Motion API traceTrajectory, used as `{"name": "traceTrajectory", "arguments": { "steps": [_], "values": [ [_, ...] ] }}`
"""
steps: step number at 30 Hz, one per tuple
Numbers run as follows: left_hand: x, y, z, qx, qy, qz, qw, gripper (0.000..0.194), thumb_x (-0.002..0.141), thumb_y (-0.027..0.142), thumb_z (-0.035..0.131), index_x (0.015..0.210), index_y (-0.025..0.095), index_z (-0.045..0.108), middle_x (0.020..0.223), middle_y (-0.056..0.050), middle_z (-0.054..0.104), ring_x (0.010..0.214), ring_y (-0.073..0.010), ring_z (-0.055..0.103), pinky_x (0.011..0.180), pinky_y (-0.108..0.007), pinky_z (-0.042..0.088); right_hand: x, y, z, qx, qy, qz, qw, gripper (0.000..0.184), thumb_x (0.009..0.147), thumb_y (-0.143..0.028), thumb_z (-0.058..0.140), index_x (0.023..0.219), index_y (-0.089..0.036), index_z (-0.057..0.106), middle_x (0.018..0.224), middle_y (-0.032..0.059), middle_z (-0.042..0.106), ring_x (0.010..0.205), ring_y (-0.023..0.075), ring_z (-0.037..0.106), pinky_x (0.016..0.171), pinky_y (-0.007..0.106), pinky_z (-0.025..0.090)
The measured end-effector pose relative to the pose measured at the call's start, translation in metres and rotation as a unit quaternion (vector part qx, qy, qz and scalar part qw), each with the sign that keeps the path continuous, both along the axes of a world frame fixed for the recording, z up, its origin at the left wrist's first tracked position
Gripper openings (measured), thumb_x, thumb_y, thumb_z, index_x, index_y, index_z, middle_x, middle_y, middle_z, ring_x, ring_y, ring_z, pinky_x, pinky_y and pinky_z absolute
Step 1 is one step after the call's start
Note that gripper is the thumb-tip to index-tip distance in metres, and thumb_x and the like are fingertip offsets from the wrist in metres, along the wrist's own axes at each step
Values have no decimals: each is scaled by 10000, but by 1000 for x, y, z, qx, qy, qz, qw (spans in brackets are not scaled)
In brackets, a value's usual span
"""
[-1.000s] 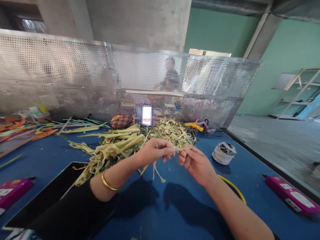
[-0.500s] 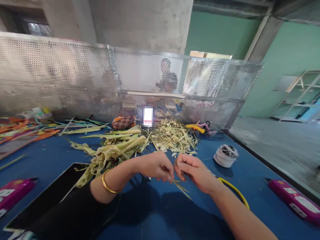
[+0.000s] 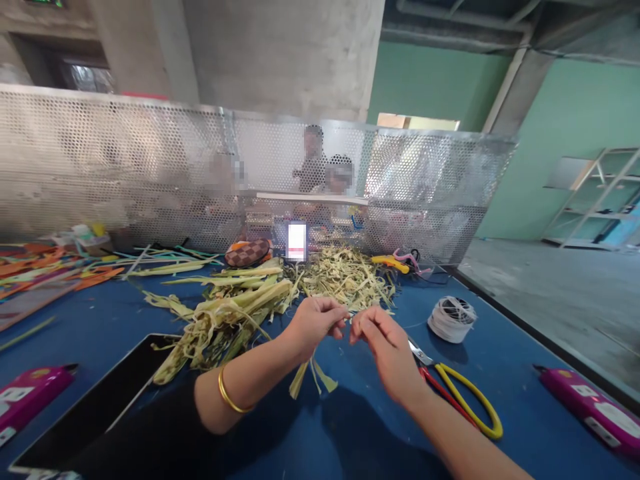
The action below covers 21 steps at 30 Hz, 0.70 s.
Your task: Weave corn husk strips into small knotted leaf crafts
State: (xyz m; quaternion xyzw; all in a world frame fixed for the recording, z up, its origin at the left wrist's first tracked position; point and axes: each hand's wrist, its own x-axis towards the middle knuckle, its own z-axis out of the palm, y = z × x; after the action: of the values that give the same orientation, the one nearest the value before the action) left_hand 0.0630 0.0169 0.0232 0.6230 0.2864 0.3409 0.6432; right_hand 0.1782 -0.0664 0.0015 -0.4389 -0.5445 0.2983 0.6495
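My left hand (image 3: 319,325), with a gold bangle above its wrist, is closed, thumb and forefinger pinched together. Pale strips of corn husk (image 3: 314,379) hang from beneath it, above the blue tabletop. Close by on the right, my right hand (image 3: 377,337) is also closed in a pinch; whatever lies between its fingertips is too fine to make out. Scissors (image 3: 465,397) with one red and one yellow handle lie partly behind my right wrist. A faint thread runs from the spool of white string (image 3: 453,320) towards that hand.
Corn husks (image 3: 225,320) are heaped left of centre, beside shredded husk (image 3: 350,273). A black tray (image 3: 95,400) lies at left. Purple boxes (image 3: 590,407) flank the work area. Behind are a checkered pouch (image 3: 247,253), a lit phone (image 3: 297,241) and a perforated metal screen (image 3: 150,173).
My left hand has risen and turned, and the husk strips now hang below it instead of between both hands. My right hand stays close, exposing more of the scissors.
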Motion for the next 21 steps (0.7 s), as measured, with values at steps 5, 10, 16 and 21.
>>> {"name": "traceTrajectory", "arguments": {
  "steps": [5, 10, 16, 21],
  "values": [
    [2, -4, -5, -80, 25, 11, 996, 169, 751, 131, 551, 582, 125, 550, 478, 24, 541, 397, -61, 487, 464, -191, 409, 2, 0, -3, -8, -108, -18, 994, 256, 883, -364, 474, 688, -204, 522, 664, 4, 546, 673, 151, 503, 677, 290, 402],
    [1, -3, -4, -210, 71, -23, 975, 64, 722, 155, 615, 678, 109, 620, 607, -22, 622, 507, -96, 583, 497, -198, 466, 13, 7, 0, -47, 35, 13, 998, 260, 841, -400, 525, 675, -201, 525, 636, -7, 549, 602, 139, 507, 629, 288, 422],
    [1, 0, -6, -287, 87, -16, 954, 76, 747, 184, 611, 743, 121, 653, 645, -11, 644, 543, -87, 587, 533, -181, 480, 14, 10, -3, -71, 28, 13, 997, 246, 830, -406, 539, 693, -204, 504, 627, -15, 555, 600, 136, 524, 636, 288, 438],
    [2, 3, -12, -319, 69, -4, 945, 64, 773, 154, 600, 792, 122, 652, 782, -41, 685, 702, -112, 640, 595, -186, 497, 19, 12, -6, -61, -28, -39, 997, 160, 811, -364, 546, 844, -225, 475, 586, -49, 542, 574, 142, 538, 624, 287, 439]
  ]
}}
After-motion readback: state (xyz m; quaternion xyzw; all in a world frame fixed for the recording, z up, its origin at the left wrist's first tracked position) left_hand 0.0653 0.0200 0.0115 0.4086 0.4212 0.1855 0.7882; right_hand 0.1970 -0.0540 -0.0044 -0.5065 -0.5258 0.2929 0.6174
